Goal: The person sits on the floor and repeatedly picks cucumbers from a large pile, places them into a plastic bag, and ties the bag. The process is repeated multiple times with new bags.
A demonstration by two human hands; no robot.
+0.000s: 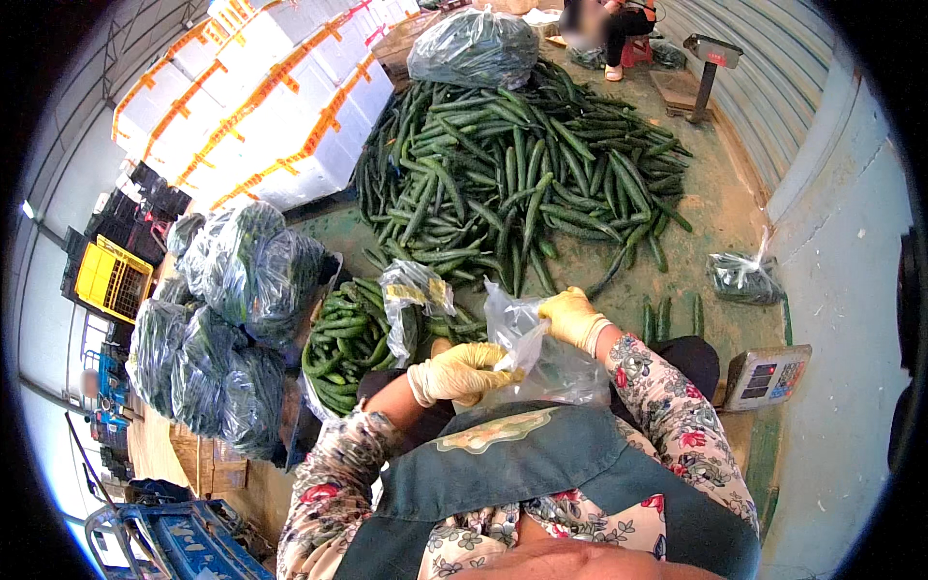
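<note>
Bag [563,373] in left hand [458,374] and right hand [574,321] slants lengthwise away, leftward.

White boxes [253,108] bound with orange tape stand stacked at the upper left; lower along that side are a yellow crate [113,278], black crates [121,215] just beside it and a blue metal frame [174,536]. At the upper right, a person [633,19] sits on a red stool [635,50], near a post-mounted scale [706,89] and a ridged wall [783,87]
</note>
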